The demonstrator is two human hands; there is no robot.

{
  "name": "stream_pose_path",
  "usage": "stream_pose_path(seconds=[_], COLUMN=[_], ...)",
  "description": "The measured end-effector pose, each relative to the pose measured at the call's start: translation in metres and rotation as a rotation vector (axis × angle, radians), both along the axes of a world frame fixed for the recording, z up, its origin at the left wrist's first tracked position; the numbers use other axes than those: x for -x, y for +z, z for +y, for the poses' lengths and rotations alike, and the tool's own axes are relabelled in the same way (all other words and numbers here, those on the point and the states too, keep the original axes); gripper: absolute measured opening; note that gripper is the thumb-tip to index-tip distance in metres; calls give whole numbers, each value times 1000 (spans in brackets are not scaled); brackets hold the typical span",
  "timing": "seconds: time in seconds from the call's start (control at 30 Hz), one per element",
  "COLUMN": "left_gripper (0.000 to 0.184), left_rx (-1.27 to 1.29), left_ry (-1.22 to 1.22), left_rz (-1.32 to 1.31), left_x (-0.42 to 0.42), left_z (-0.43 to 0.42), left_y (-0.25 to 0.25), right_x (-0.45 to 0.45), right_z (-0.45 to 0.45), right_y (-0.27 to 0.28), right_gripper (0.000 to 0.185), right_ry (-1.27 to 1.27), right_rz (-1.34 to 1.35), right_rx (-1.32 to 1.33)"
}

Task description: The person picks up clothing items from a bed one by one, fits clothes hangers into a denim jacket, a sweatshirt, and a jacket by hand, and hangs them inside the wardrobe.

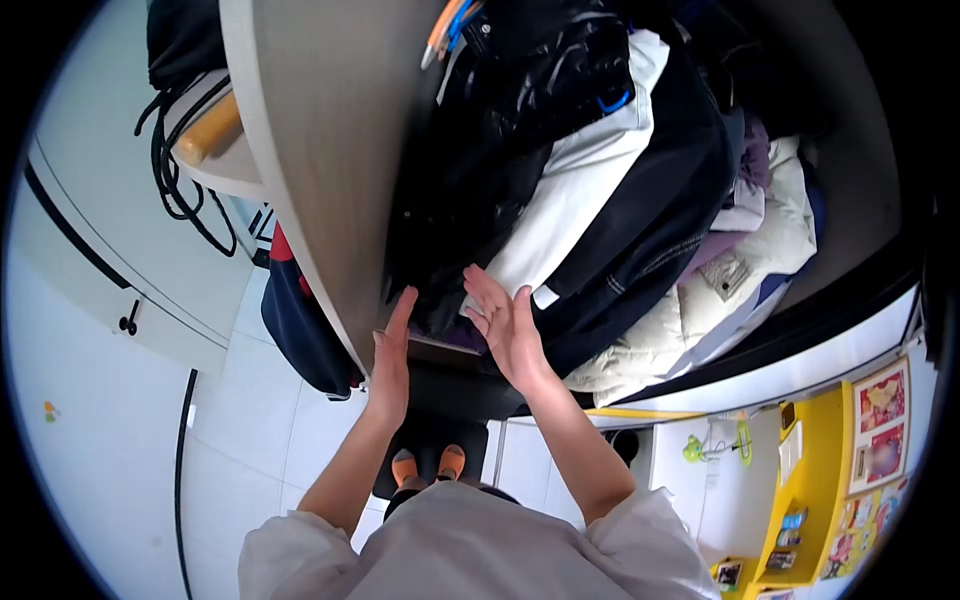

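My left hand (394, 360) is held flat with its fingers stretched, just beside the edge of the wooden wardrobe panel (320, 130). My right hand (510, 335) has its fingers apart, in front of the lower end of a white garment (575, 195); whether it touches the cloth I cannot tell. A glossy black jacket (540, 80) hangs left of the white garment. To its right comes a dark navy garment (650, 210) with light stitching. Farther right hangs a cream quilted jacket (700, 310). Neither hand holds anything.
Left of the panel, a shelf (225, 175) carries a wooden-looking cylinder (208, 128) and a looped black cord (180, 200). A navy and red garment (300, 325) hangs below. White doors (100, 250) stand at left, yellow shelves (810, 470) at right. My feet in orange footwear (452, 460) are below.
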State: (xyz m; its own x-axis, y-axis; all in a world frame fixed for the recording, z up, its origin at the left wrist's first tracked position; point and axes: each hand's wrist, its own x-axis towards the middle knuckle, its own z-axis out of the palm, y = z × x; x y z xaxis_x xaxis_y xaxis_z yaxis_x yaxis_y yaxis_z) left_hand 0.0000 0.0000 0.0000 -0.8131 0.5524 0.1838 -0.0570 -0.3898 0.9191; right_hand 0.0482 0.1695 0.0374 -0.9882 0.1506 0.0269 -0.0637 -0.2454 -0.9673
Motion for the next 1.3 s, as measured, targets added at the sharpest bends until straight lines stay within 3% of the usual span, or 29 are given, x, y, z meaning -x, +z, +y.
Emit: stream_pose_path(seconds=[0.33, 0.6, 0.9, 1.1, 1.3], left_gripper=[74, 76, 76, 76, 78], left_rx=[82, 128, 101, 143, 9], left_ry=[-154, -122, -57, -53, 92], left_rz=[-204, -285, -330, -311, -243], left_x=[-32, -35, -36, -63, -175], left_z=[-9, -22, -35, -70, -105], left_y=[-52, -107, -218, -323, -421], right_x=[-55, -42, -37, -55, -147], right_z=[-26, -43, -65, -89, -126], right_y=[-58, -129, -230, -334, -448], right_gripper=[81, 77, 79, 81, 78], right_ry=[-177, -116, 44, 136, 191], right_rz=[-118, -133, -172, -154, -61], right_rx=[167, 215, 250, 330, 399])
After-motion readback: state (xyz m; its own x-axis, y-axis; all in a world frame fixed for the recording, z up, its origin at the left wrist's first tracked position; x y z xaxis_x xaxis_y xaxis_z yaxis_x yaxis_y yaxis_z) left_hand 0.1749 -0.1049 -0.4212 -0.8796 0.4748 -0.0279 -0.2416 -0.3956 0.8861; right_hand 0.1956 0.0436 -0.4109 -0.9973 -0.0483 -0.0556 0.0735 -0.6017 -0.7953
